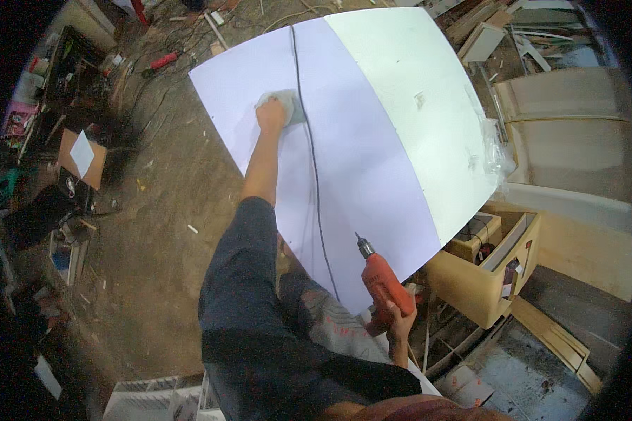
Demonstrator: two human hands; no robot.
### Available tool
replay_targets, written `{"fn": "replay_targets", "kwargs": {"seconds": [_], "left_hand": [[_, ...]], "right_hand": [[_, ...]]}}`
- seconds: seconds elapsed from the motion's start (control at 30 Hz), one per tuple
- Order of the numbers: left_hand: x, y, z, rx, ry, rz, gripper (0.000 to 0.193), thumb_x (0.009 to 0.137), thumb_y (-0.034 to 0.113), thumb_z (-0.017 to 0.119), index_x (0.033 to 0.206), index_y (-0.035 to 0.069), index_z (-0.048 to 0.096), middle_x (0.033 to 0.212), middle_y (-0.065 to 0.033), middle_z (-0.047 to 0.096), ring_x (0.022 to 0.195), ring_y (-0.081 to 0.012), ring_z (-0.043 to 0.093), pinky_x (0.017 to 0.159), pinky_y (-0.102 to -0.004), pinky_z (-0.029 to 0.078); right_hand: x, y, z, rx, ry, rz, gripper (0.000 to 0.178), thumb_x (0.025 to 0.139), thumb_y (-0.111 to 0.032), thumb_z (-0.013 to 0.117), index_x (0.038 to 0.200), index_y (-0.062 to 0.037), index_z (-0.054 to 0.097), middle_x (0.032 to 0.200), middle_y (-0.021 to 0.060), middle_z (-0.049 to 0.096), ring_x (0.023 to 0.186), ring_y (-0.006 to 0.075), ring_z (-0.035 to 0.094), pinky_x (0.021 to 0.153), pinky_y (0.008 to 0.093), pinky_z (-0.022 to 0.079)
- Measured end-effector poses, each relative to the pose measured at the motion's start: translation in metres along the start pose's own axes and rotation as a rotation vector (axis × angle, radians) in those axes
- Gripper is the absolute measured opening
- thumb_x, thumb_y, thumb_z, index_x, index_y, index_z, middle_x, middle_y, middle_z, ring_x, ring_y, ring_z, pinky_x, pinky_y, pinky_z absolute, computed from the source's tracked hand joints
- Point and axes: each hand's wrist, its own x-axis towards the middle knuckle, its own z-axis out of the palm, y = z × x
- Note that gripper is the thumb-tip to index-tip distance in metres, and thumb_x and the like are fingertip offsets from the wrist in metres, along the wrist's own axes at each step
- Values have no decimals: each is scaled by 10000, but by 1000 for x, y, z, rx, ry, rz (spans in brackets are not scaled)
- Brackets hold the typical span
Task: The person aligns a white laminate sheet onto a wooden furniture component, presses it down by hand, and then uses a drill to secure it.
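Observation:
My right hand [400, 324] is wrapped round the grip of a red power drill [386, 282], whose bit points up and away over the near edge of a large white panel [372, 161]. Farther off, my left arm reaches across that panel. There my left hand [272, 116] is closed on a crumpled, translucent plastic bag [293, 105]; what the bag contains cannot be made out. A black cable [316, 179] runs down the panel just right of the left hand. The panel looks lavender on its left part and greenish white on its right.
Right of the panel stands a yellowish wooden drawer box [463, 281] with things in it. Wood offcuts [484, 38] are heaped at the far right. Left lies a brown floor [168, 231] with scraps and a red cylindrical object [164, 61]. Cluttered shelving [67, 84] lines the far left.

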Motion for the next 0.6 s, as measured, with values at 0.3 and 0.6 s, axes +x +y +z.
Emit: {"fn": "replay_targets", "kwargs": {"seconds": [0.3,0.6], "left_hand": [[-8,-9,-6,-76,58,-94,232,848,179,463,989,39,583,824,-104,662,750,-238,659,652,-380,522],[-17,-24,-37,-32,17,54,164,826,126,509,946,62,600,920,-138,650,802,-305,650,683,-412,521]], "right_hand": [[-4,-6,2,57,-17,-7,455,694,-177,738,1060,-2,533,981,72,569,912,165,546,840,304,426],[4,-24,-2,105,-89,22,468,703,-149,725,1094,-5,511,985,98,568,910,200,575,826,327,462]]}}
